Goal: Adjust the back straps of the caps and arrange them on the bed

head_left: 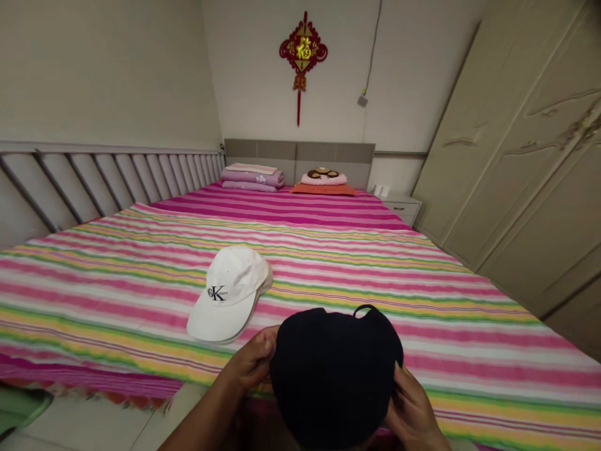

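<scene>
A dark navy or black cap (335,376) is held up over the near edge of the bed, with a thin loop of strap sticking out at its top right. My left hand (256,358) grips the left edge of this cap, fingers closed on it. On the opposite side my right hand (413,404) is closed on the cap's right edge, its fingers partly behind the fabric. To the left of the dark cap, a white cap (235,282) with black letters on its front lies on the striped sheet, its brim pointing down and left.
The bed's striped sheet (141,294) spreads out ahead. Folded purple bedding (251,178) and a pink folded pile (323,180) lie by the headboard (338,160). A metal rail (98,181) runs along the left. At right stand a nightstand (399,207) and a wardrobe (507,163).
</scene>
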`<action>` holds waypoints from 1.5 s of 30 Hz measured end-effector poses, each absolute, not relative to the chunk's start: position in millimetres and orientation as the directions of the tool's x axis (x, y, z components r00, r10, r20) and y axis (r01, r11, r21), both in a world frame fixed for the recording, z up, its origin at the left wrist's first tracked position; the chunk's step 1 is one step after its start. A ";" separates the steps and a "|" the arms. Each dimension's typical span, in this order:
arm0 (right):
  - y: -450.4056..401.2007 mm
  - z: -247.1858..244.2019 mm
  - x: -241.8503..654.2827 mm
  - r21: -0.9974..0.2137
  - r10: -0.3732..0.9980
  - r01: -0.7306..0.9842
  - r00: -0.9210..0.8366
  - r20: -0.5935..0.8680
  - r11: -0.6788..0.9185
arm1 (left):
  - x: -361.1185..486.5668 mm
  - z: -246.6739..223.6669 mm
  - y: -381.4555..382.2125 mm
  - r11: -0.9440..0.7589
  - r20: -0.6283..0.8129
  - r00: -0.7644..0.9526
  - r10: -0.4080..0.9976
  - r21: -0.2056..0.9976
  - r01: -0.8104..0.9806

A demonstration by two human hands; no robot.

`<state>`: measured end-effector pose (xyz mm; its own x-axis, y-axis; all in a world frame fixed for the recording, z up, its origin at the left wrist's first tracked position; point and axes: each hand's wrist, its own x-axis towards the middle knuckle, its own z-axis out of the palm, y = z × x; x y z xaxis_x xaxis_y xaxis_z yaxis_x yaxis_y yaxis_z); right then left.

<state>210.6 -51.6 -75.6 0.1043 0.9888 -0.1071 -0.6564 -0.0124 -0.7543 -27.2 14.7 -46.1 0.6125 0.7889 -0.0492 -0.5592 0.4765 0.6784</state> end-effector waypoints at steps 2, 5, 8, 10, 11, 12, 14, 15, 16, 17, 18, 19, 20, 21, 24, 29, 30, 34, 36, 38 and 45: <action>-56.1 -67.8 210.8 -0.754 0.991 -0.655 0.064 -0.116 -0.046 | -25.4 -39.4 12.6 0.462 -0.049 0.597 0.801 0.684 -0.564; -61.9 -65.8 210.8 -0.753 0.990 -0.653 0.034 -0.138 -0.083 | -22.2 -35.7 8.2 0.481 -0.093 0.592 0.801 0.689 -0.542; -63.9 -78.7 214.1 -0.750 0.990 -0.659 0.062 -0.125 -0.053 | -20.2 -35.7 4.8 0.473 -0.106 0.557 0.823 0.672 -0.571; -63.6 -87.1 217.0 -0.748 0.990 -0.663 0.098 -0.102 -0.011 | -19.8 -35.6 4.3 0.471 -0.120 0.523 0.844 0.632 -0.615; -63.3 -89.2 218.2 -0.748 0.989 -0.664 0.106 -0.099 -0.004 | -19.9 -35.4 4.5 0.485 -0.137 0.521 0.842 0.615 -0.622; -63.2 -89.5 219.0 -0.748 0.989 -0.664 0.105 -0.103 -0.008 | -20.1 -35.2 5.0 0.505 -0.159 0.526 0.835 0.601 -0.619; -63.8 -86.0 219.7 -0.748 0.985 -0.663 0.122 -0.124 -0.012 | -20.6 -34.8 6.4 0.529 -0.192 0.530 0.826 0.587 -0.613; -64.6 -83.2 219.9 -0.752 0.982 -0.659 0.131 -0.139 -0.018 | -20.9 -34.7 7.2 0.526 -0.194 0.524 0.829 0.586 -0.616; -65.7 -80.4 220.1 -0.759 0.980 -0.650 0.130 -0.152 -0.032 | -21.2 -34.7 7.9 0.516 -0.187 0.514 0.837 0.584 -0.627; -67.0 -78.0 220.4 -0.770 0.980 -0.636 0.122 -0.160 -0.047 | -21.6 -34.6 8.4 0.503 -0.174 0.505 0.845 0.580 -0.641; -68.5 -76.0 220.9 -0.783 0.981 -0.619 0.105 -0.161 -0.062 | -22.1 -34.4 8.6 0.491 -0.159 0.499 0.852 0.573 -0.656; -70.1 -74.4 221.5 -0.796 0.985 -0.600 0.076 -0.157 -0.080 | -22.7 -34.1 8.4 0.485 -0.144 0.500 0.854 0.566 -0.667; -71.6 -73.3 222.3 -0.807 0.988 -0.582 0.046 -0.150 -0.096 | -23.3 -33.6 8.0 0.486 -0.127 0.510 0.851 0.559 -0.671; -73.1 -72.4 223.3 -0.817 0.990 -0.568 0.029 -0.141 -0.099 | -24.0 -32.8 7.4 0.493 -0.107 0.531 0.841 0.556 -0.669; -76.7 -71.3 227.1 -0.821 0.992 -0.563 0.016 -0.126 -0.095 | -25.8 -30.2 6.0 0.523 -0.050 0.618 0.785 0.589 -0.616; -77.9 -72.7 233.2 -0.787 0.993 -0.608 -0.012 -0.120 -0.102 | -26.0 -25.6 11.7 0.496 0.051 0.707 0.705 0.677 -0.544; -77.7 -72.4 233.5 -0.779 0.992 -0.619 -0.016 -0.122 -0.106 | -25.4 -24.1 13.5 0.492 0.072 0.713 0.697 0.676 -0.549; -78.9 -66.4 231.7 -0.759 0.991 -0.638 -0.097 -0.092 -0.133 | -21.2 -14.2 17.8 0.455 0.074 0.689 0.721 0.699 -0.552; -80.5 -61.4 230.5 -0.758 0.988 -0.637 -0.143 -0.061 -0.139 | -18.6 -7.7 18.5 0.428 0.013 0.684 0.729 0.772 -0.471; -81.6 -56.4 229.5 -0.757 0.987 -0.640 -0.154 -0.042 -0.132 | -16.1 -0.9 19.2 0.397 -0.052 0.654 0.754 0.830 -0.391; -84.6 -43.2 221.7 -0.730 0.982 -0.660 -0.170 -0.086 -0.178 | -5.4 17.2 23.3 0.298 -0.036 0.596 0.802 0.889 -0.347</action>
